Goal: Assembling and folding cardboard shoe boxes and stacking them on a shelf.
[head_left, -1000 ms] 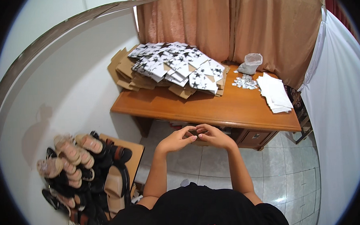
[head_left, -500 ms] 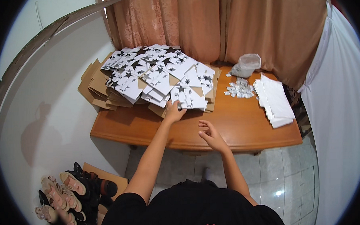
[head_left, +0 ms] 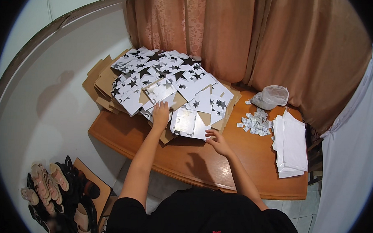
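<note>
Flat cardboard box pieces, printed white with black and grey stars (head_left: 185,81), lie in a broad overlapping pile on the left half of the brown varnished wooden desk (head_left: 259,163). Note the stars' mixed sizes, the plain brown board showing at edges and corners, and the glossy glare on the piece nearest the front edge of the desk. Your left hand (head_left: 161,114) lies with extended fingers on the pile's front; whether it grips cannot be told. Your right hand (head_left: 219,144), fingers bent, is at the right corner of the front piece, above the desk; its closure on that corner cannot be told. Towards the desk's right end are small silvery-white square packets (head_left: 257,122), a translucent plastic bag (head_left: 275,95) and stacked white paper sheets (head_left: 292,145).
</note>
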{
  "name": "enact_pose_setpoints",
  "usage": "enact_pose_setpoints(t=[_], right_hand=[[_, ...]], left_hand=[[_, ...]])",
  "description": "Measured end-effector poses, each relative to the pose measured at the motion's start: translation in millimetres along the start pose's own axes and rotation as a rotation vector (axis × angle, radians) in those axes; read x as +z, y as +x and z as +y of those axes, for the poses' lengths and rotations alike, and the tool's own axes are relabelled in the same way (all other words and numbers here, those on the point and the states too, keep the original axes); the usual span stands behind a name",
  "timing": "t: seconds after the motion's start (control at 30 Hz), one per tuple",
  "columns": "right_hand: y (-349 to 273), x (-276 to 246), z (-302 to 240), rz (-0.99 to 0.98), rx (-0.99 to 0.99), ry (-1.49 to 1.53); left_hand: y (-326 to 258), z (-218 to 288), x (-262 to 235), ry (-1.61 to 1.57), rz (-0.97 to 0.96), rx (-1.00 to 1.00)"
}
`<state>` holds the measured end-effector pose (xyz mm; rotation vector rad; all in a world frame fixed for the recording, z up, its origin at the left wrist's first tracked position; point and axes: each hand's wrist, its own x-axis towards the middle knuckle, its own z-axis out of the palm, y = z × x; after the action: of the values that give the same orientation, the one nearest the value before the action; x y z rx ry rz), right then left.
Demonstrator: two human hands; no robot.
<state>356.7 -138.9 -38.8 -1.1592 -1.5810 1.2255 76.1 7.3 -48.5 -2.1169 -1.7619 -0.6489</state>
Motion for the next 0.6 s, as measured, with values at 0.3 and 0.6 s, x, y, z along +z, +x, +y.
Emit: enact_pose_setpoints(t=[0.3, 0.6], right_hand=[[8, -6, 12, 0.158, 0.016, 0.083], [-9, -22, -42, 0.809, 0.126, -0.155]], left_hand=[[38, 30, -111, -0.603, 0.477, -0.176], [8, 74, -193, -1.47, 0.574, -0.208]])
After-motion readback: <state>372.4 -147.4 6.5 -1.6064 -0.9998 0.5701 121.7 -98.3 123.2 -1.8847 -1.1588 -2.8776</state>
